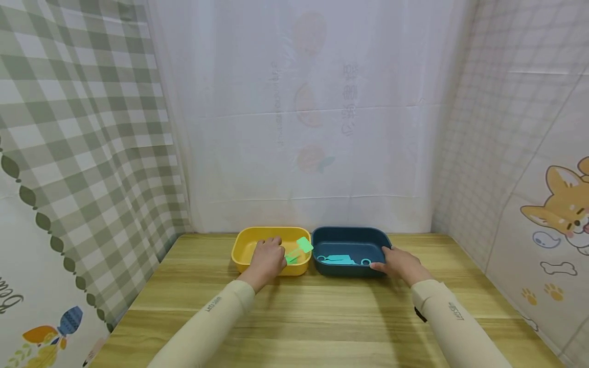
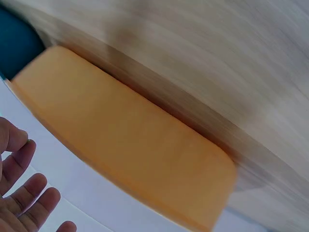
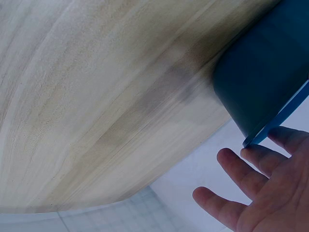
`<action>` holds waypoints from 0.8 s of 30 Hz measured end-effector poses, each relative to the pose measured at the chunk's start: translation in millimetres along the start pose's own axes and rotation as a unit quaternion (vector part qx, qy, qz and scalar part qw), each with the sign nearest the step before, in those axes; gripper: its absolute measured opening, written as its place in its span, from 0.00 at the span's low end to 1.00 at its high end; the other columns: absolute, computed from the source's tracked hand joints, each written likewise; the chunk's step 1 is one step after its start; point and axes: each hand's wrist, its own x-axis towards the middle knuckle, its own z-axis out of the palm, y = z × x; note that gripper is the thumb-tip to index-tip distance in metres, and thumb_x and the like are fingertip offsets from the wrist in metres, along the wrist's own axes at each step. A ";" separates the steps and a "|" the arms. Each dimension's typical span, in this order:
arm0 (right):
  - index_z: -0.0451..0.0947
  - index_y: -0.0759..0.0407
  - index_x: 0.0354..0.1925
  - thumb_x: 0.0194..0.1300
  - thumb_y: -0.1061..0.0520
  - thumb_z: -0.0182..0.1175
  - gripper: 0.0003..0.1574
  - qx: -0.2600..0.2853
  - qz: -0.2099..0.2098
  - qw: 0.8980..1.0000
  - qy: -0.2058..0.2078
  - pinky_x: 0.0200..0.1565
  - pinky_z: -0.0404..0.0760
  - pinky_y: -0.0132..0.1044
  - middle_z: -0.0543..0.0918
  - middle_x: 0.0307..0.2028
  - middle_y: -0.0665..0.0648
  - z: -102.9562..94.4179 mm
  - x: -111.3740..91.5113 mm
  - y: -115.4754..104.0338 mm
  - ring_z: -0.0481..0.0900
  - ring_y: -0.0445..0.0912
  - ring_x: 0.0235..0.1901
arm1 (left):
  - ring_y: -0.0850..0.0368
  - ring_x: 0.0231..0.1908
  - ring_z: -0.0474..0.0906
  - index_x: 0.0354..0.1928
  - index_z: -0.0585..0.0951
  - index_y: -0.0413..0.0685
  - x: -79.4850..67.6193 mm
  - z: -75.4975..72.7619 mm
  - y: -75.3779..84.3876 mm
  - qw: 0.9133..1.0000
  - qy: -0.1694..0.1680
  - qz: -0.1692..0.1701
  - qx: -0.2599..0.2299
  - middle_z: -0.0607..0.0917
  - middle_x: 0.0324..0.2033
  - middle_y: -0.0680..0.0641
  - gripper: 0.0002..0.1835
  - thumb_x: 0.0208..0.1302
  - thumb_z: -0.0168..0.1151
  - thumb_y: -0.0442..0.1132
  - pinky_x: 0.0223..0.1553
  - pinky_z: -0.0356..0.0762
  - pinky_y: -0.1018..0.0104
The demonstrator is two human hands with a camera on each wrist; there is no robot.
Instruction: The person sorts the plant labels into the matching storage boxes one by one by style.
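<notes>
My left hand (image 1: 267,258) reaches over the front left of a yellow bin (image 1: 242,240). In the left wrist view its thumb and forefinger meet at the tips, the other fingers loosely bent; I cannot tell whether they hold anything. Just right of it, a light green tool (image 1: 304,245) with a square end and thin handle slants up to the bin's right rim. My right hand (image 1: 401,263) holds the front right corner of a dark blue bin (image 1: 352,235), thumb at the front rim, fingers on the side. Light blue pieces (image 1: 338,259), some with ring ends, lie inside.
Both bins stand side by side at the back of a wooden table (image 1: 313,322). A white curtain (image 1: 368,168) hangs right behind them. Checked cloth (image 1: 92,128) closes off the left, and a printed cloth (image 1: 520,153) the right.
</notes>
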 end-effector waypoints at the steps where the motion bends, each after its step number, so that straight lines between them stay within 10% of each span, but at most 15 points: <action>1: 0.57 0.77 0.61 0.60 0.33 0.50 0.52 0.000 0.001 1.000 -0.001 0.48 0.66 0.62 0.62 0.56 0.80 0.0 -0.2 -0.4 0.61 0.70 0.55 | 0.54 0.33 0.71 0.14 0.74 0.52 -0.2 1.1 -3.3 1.000 -0.001 -0.006 -0.001 0.73 0.32 0.52 0.11 0.53 0.55 0.39 0.40 0.71 0.52; 24: 0.57 0.77 0.61 0.61 0.34 0.50 0.51 0.010 0.001 1.000 0.011 0.49 0.65 0.61 0.62 0.56 0.79 1.0 1.8 1.4 0.60 0.70 0.56 | 0.47 0.33 0.72 0.15 0.76 0.48 -11.1 6.4 -53.9 0.985 -0.031 -0.173 0.000 0.73 0.27 0.45 0.12 0.52 0.61 0.44 0.36 0.68 0.47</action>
